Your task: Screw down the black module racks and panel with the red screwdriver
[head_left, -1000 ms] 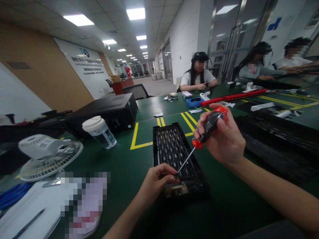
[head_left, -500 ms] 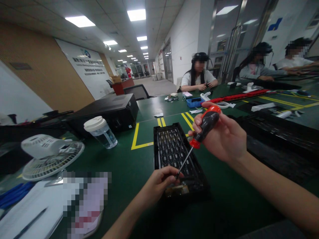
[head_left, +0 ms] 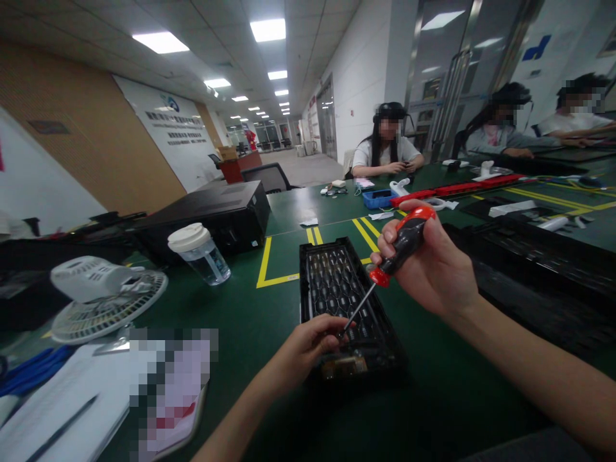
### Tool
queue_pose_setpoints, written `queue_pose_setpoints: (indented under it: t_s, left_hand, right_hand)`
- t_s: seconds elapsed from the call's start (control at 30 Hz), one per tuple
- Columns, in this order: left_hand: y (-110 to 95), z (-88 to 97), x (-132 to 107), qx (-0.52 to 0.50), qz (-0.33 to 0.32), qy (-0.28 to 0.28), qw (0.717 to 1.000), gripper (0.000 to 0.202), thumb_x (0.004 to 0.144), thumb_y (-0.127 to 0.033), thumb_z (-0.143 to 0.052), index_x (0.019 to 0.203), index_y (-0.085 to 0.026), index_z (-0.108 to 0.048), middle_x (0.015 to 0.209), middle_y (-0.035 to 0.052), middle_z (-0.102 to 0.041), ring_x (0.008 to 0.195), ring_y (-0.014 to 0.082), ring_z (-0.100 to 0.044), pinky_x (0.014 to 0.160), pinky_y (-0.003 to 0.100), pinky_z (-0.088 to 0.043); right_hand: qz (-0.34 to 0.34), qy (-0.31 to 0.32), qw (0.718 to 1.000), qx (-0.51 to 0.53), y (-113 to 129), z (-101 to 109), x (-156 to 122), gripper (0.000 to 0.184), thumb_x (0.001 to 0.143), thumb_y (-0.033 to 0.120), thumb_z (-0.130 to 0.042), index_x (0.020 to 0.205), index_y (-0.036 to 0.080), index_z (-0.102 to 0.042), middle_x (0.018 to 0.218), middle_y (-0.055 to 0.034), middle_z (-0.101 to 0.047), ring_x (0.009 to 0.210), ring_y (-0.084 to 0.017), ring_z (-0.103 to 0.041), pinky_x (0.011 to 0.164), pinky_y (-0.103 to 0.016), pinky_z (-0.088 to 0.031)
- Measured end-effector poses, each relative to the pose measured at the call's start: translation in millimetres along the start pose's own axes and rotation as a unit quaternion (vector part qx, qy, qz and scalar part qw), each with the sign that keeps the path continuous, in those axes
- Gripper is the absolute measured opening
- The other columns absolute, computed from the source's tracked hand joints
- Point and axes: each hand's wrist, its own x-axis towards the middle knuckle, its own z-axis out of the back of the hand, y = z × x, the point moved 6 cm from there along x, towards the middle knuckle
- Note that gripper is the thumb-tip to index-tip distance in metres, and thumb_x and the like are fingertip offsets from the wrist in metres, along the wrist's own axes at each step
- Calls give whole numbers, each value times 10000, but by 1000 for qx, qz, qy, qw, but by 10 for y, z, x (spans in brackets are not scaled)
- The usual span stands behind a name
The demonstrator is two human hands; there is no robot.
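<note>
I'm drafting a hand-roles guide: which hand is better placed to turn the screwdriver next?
Probably the right hand: it grips the screwdriver's handle, while the left hand is at the shaft's lower end, over the black tray.

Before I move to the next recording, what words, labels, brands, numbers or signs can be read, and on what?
No text is readable.
White wall panel: rows of characters, too blurred.
Sticker on black case: too small.
Label on yellow tape: too small.
Paper sheets: any writing too faint.
Blue wall sign: a shape, no readable letters.
Screwdriver: no lettering I can make out.
</note>
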Motion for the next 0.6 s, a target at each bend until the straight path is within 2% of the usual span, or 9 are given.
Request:
queue_pose_setpoints:
  t_s: [0.07, 0.13, 0.2, 0.3, 0.37, 0.43, 0.6]
  left_hand:
    - [13, 61, 6, 17, -4, -7, 1000, 358, 863, -233, -503, 1216, -212, -557, 1069, 66, -623, 961, 190, -588, 836, 306, -465]
    - [7, 171, 19, 63, -21, -40, 997, 381, 871, -260, -490, 1245, -197, -527, 1027, 69, -635, 916, 190, -597, 811, 314, -475]
    - [22, 340, 27, 136, -28, -117, 983, 349, 903, -306, -439, 1215, -184, -538, 1001, 73, -642, 897, 195, -604, 810, 333, -477]
    - [93, 566, 16, 265, -35, -232, 935, 284, 912, -283, -422, 1123, -181, -582, 1086, 87, -627, 986, 217, -594, 885, 374, -460]
    - [170, 622, 24, 334, -48, -258, 905, 281, 902, -227, -424, 1136, -195, -576, 1164, 83, -602, 1103, 224, -552, 976, 404, -417]
    - [262, 639, 39, 367, -48, -267, 890, 302, 888, -183, -430, 1161, -189, -560, 1210, 92, -583, 1156, 221, -528, 1020, 415, -394]
    - [362, 563, 79, 388, -37, -248, 887, 282, 884, -148, -415, 1115, -171, -576, 1194, 96, -590, 1126, 218, -551, 1015, 403, -420]
  right_hand:
    - [2, -3, 1000, -5, -3, 7, -3, 246, 796, 407, -608, 987, 306, -492, 784, 18, -504, 652, -130, -489, 656, -332, -505]
    - [8, 0, 1000, -7, -3, 3, -5, 245, 799, 409, -604, 989, 305, -491, 785, 20, -504, 653, -126, -492, 653, -326, -505]
    - [14, 8, 1000, -12, -10, -19, -6, 235, 805, 399, -603, 986, 304, -489, 782, 23, -510, 649, -124, -498, 649, -323, -505]
    - [14, 28, 999, -17, -61, -77, -10, 228, 821, 384, -591, 1003, 301, -481, 779, 27, -526, 646, -127, -514, 646, -329, -508]
    - [6, 44, 999, -16, -132, -121, -16, 230, 840, 381, -570, 1029, 297, -471, 783, 27, -537, 649, -129, -528, 645, -329, -509]
    - [-8, 62, 998, -14, -226, -167, -28, 230, 856, 382, -549, 1048, 293, -459, 793, 26, -550, 652, -129, -541, 643, -325, -510]
    - [-41, 111, 993, 1, -469, -297, -51, 241, 872, 371, -538, 1066, 277, -428, 815, 17, -579, 665, -129, -569, 642, -317, -515]
